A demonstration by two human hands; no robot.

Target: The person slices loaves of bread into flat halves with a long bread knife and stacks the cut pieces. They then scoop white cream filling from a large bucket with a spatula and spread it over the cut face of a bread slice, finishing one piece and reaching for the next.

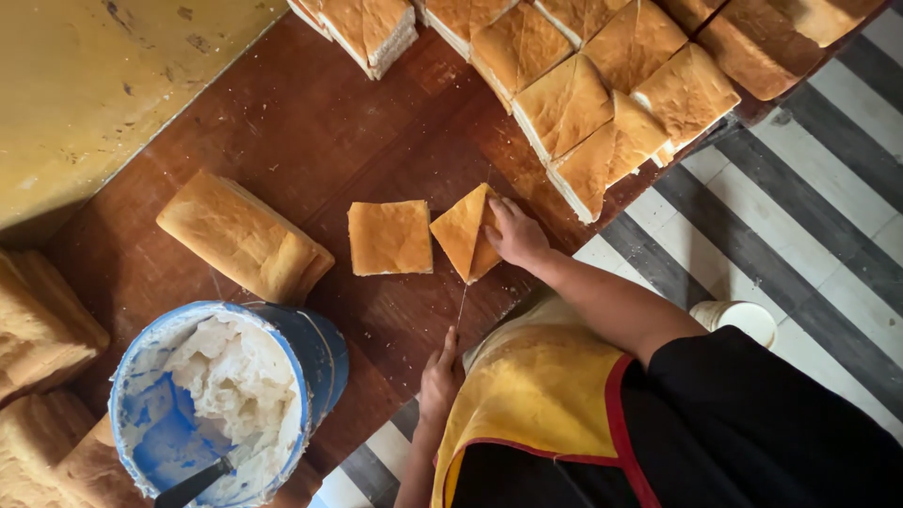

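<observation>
My right hand (515, 233) presses flat on a square stack of golden-crusted bread (463, 233) turned corner-on at the edge of a dark wooden table (310, 122). My left hand (440, 376) is closed at the table's edge around the handle of a thin knife (461, 306). Its blade reaches up to the near corner of that stack. A second square bread stack (389, 238) lies just left of it, apart from both hands.
A whole loaf (243, 235) lies further left. A blue bucket of white spread (226, 400) holds a dark utensil (193, 484). Several cut bread stacks (602, 103) line the table's far side, more loaves (42, 329) at left. Striped floor (800, 207) and a white cup (743, 318) are at right.
</observation>
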